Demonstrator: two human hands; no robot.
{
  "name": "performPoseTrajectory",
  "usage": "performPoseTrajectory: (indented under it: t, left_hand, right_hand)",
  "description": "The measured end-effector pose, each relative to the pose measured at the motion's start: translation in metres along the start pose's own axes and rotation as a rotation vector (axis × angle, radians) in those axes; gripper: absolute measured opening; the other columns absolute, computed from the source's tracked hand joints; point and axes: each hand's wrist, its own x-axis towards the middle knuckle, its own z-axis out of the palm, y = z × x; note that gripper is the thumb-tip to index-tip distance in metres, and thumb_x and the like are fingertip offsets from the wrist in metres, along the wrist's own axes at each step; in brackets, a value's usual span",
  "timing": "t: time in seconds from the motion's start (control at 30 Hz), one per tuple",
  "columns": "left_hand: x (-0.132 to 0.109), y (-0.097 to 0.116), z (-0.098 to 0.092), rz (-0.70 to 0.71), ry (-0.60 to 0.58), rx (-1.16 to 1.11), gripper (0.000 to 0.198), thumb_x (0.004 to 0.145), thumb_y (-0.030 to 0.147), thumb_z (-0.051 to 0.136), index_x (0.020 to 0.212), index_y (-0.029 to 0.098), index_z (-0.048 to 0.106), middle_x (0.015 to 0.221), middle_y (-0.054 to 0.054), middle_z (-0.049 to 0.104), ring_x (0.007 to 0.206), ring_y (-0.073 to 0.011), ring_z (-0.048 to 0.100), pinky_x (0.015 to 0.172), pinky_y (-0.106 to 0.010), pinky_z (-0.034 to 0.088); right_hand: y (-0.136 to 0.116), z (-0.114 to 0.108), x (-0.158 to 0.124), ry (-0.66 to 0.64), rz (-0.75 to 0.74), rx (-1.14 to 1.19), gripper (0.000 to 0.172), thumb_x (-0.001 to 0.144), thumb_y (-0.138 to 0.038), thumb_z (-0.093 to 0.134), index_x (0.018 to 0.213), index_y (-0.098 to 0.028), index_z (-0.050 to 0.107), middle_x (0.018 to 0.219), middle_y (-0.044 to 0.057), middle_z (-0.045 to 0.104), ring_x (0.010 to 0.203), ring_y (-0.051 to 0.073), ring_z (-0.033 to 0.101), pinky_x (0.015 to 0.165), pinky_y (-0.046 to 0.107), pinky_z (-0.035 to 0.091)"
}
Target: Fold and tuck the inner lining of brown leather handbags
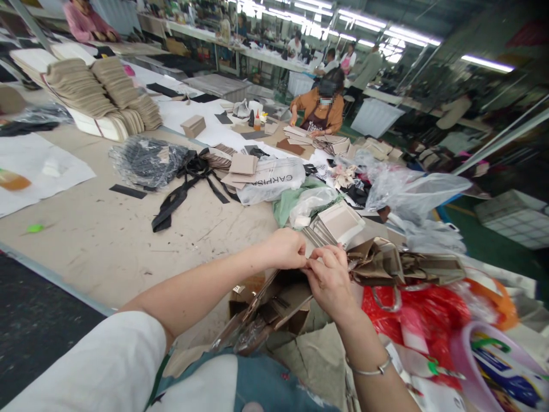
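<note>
My left hand [283, 248] and my right hand [331, 279] meet in front of me, fingertips pinched together. Whatever sits between the fingers is too small or hidden to make out. Right below them, brown folded bag-like pieces [281, 309] stand on edge close to my body, and the hands are at their upper edge. Beyond the hands lies a fanned stack of light beige panels [338, 223]. More brown bag-like pieces [377, 260] lie just right of my right hand.
Black straps [174, 200], a plastic-wrapped black bundle [148, 160] and a printed white bag [274, 177] lie across the table [107, 246]. Tall beige stacks [81, 88] stand at far left. Red plastic [416, 309] and a pink basket [465, 360] are at right. A co-worker [321, 109] sits opposite.
</note>
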Motion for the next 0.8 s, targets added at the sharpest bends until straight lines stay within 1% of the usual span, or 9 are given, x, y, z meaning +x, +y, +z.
performPoseTrajectory:
  t: [0.1, 0.17, 0.23, 0.3, 0.4, 0.5, 0.6, 0.7, 0.8]
  left_hand:
    - [0.001, -0.003, -0.002, -0.010, 0.009, -0.071, 0.019, 0.066, 0.025, 0.055, 0.064, 0.015, 0.071, 0.057, -0.002, 0.066, 0.053, -0.0124, 0.053, 0.050, -0.021, 0.033]
    - [0.002, -0.006, -0.003, -0.005, -0.042, -0.152, 0.017, 0.065, 0.021, 0.055, 0.062, 0.014, 0.070, 0.055, 0.000, 0.064, 0.051, -0.0107, 0.051, 0.048, -0.019, 0.032]
    - [0.003, -0.009, -0.004, -0.013, -0.102, -0.227, 0.016, 0.064, 0.020, 0.056, 0.062, 0.013, 0.071, 0.052, 0.002, 0.061, 0.050, -0.0095, 0.049, 0.047, -0.018, 0.031]
    - [0.004, -0.012, -0.005, -0.039, -0.135, -0.283, 0.017, 0.064, 0.021, 0.056, 0.065, 0.013, 0.071, 0.051, 0.003, 0.059, 0.050, -0.0091, 0.049, 0.046, -0.017, 0.031]
    - [0.007, -0.015, -0.004, -0.057, -0.166, -0.328, 0.017, 0.063, 0.022, 0.058, 0.067, 0.013, 0.072, 0.052, 0.003, 0.059, 0.051, -0.0093, 0.049, 0.046, -0.017, 0.031]
    - [0.008, -0.016, -0.003, -0.044, -0.169, -0.328, 0.018, 0.063, 0.021, 0.057, 0.067, 0.012, 0.071, 0.053, 0.003, 0.060, 0.052, -0.0091, 0.049, 0.047, -0.016, 0.032]
    - [0.007, -0.016, -0.003, 0.025, -0.170, -0.312, 0.019, 0.064, 0.019, 0.056, 0.070, 0.012, 0.072, 0.056, 0.002, 0.063, 0.052, -0.0087, 0.050, 0.048, -0.016, 0.033]
    - [0.004, -0.012, -0.004, 0.105, -0.141, -0.218, 0.020, 0.065, 0.018, 0.055, 0.071, 0.014, 0.073, 0.059, 0.001, 0.066, 0.053, -0.0091, 0.052, 0.050, -0.017, 0.034]
    - [0.003, -0.005, -0.006, 0.086, -0.095, -0.095, 0.018, 0.065, 0.020, 0.056, 0.068, 0.015, 0.073, 0.060, -0.001, 0.068, 0.055, -0.0109, 0.054, 0.052, -0.018, 0.035]
  right_hand:
    - [-0.002, -0.004, -0.001, -0.009, -0.018, 0.011, 0.011, 0.081, -0.016, 0.056, 0.076, -0.022, 0.063, 0.086, 0.003, 0.057, 0.095, 0.022, 0.046, 0.104, 0.054, 0.022]
    - [-0.001, -0.008, -0.002, 0.041, 0.001, -0.004, 0.010, 0.081, -0.017, 0.056, 0.077, -0.023, 0.063, 0.086, 0.003, 0.057, 0.096, 0.022, 0.047, 0.104, 0.054, 0.024]
    - [0.001, -0.010, -0.003, 0.100, 0.014, -0.026, 0.005, 0.081, -0.021, 0.059, 0.082, -0.023, 0.063, 0.089, 0.003, 0.058, 0.098, 0.023, 0.047, 0.104, 0.054, 0.025]
    - [0.003, -0.011, -0.004, 0.120, 0.008, -0.045, 0.009, 0.079, -0.024, 0.063, 0.088, -0.024, 0.063, 0.092, 0.004, 0.059, 0.099, 0.024, 0.048, 0.104, 0.055, 0.025]
    - [0.001, -0.010, -0.004, 0.117, -0.006, -0.078, 0.013, 0.079, -0.022, 0.063, 0.091, -0.025, 0.064, 0.091, 0.002, 0.062, 0.098, 0.022, 0.049, 0.106, 0.055, 0.023]
    - [-0.005, -0.009, -0.003, 0.118, 0.007, -0.126, 0.012, 0.082, -0.019, 0.060, 0.089, -0.026, 0.066, 0.088, 0.000, 0.063, 0.097, 0.021, 0.049, 0.108, 0.054, 0.020]
    - [-0.011, -0.008, -0.002, 0.110, 0.020, -0.169, 0.012, 0.083, -0.017, 0.058, 0.087, -0.026, 0.066, 0.086, 0.000, 0.064, 0.098, 0.020, 0.049, 0.109, 0.054, 0.018]
    - [-0.013, -0.008, -0.002, 0.109, -0.010, -0.188, 0.012, 0.084, -0.015, 0.056, 0.085, -0.024, 0.065, 0.088, 0.000, 0.064, 0.099, 0.020, 0.049, 0.110, 0.053, 0.017]
    - [-0.012, -0.008, -0.003, 0.104, -0.048, -0.198, 0.013, 0.085, -0.015, 0.054, 0.085, -0.023, 0.064, 0.091, 0.001, 0.064, 0.100, 0.020, 0.049, 0.110, 0.053, 0.017]
